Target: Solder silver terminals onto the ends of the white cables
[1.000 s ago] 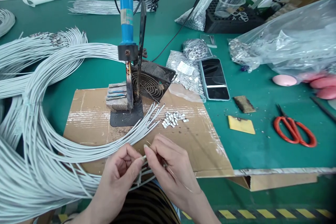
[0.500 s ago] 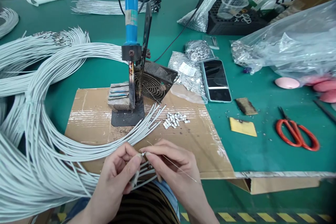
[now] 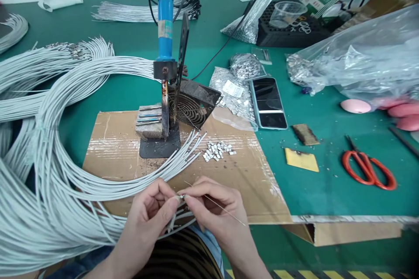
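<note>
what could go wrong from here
The left hand and right hand meet at a small cable end, so a slight slip could lose the grip. The thin wire in the right hand juts out past the fingers and might snag. The small silvery pieces lie loose beside the cable bundle, so a nudge could scatter them.

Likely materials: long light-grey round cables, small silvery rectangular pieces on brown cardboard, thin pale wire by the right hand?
Light-grey cables: likely plastic-jacketed, smooth, satin; they bend in even curves.
Silvery rectangular pieces: probably metal; faces look bright, though too small to be certain.
Thin pale wire: perhaps bare metal; fine, nearly straight, faint shine, too thin to be sure.
</note>
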`<state>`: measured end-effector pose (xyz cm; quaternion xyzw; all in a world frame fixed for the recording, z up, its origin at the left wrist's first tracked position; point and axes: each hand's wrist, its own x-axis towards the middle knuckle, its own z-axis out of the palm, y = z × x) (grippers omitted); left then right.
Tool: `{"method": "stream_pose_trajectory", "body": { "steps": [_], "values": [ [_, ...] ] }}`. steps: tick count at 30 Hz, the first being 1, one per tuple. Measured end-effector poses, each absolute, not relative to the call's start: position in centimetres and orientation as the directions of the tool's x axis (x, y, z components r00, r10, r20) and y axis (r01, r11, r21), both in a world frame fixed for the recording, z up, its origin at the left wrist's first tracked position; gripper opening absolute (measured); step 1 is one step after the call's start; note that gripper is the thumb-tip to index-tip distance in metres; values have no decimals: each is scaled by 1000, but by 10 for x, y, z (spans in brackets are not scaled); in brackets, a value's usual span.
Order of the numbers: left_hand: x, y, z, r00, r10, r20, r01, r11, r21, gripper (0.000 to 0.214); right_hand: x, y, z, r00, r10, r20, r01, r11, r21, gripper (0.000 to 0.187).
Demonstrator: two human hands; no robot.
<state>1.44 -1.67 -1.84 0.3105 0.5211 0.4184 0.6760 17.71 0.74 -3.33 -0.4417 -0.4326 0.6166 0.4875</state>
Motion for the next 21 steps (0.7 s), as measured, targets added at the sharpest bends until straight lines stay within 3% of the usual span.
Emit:
{"method": "stream_pose_trajectory", "body": {
  "steps": [2, 5, 14, 18, 21],
  "values": [
    [14, -18, -20, 103, 904, -416, -188, 428, 884, 34, 179, 6, -36, -190, 959, -212, -295, -261, -919, 5],
    [13, -21, -20, 125, 908, -400, -157, 416, 896, 33, 183, 6, -34, -272, 907, -321, -333, -402, -853, 13],
    [16, -21, -32, 79, 928, -365, -208, 373, 904, 36, 167, -3, -20, -66, 942, -328, -256, -333, -907, 24],
    [25, -24, -38, 105, 922, -372, -210, 386, 898, 40, 173, -1, -26, -112, 911, -396, -228, -412, -882, 43],
    [7, -13, -26, 100, 913, -395, -207, 407, 890, 27, 189, 0, -35, -172, 896, -409, -65, -425, -903, 45]
  ]
}}
